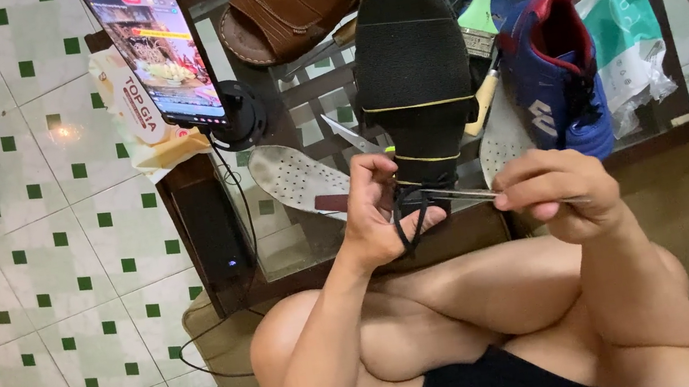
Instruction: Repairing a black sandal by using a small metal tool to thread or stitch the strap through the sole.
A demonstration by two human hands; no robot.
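My left hand (379, 211) grips the heel end of a black sandal (413, 74) held sole-up, with thin yellow-green lines across the sole and black straps hanging by my fingers. My right hand (558, 193) pinches a thin metal tool (463, 195) whose tip reaches the sandal's heel beside my left fingers. Both hands are held above my bare knees, just in front of a low glass-topped table (679, 121).
On the table lie a brown sandal (289, 2), a blue and red sport shoe (559, 75), white insoles (292, 178), a green-handled brush (485, 4), a plastic bag (627, 42) and a phone (155, 53) on a stand. A black box (209, 232) stands left. The floor is tiled.
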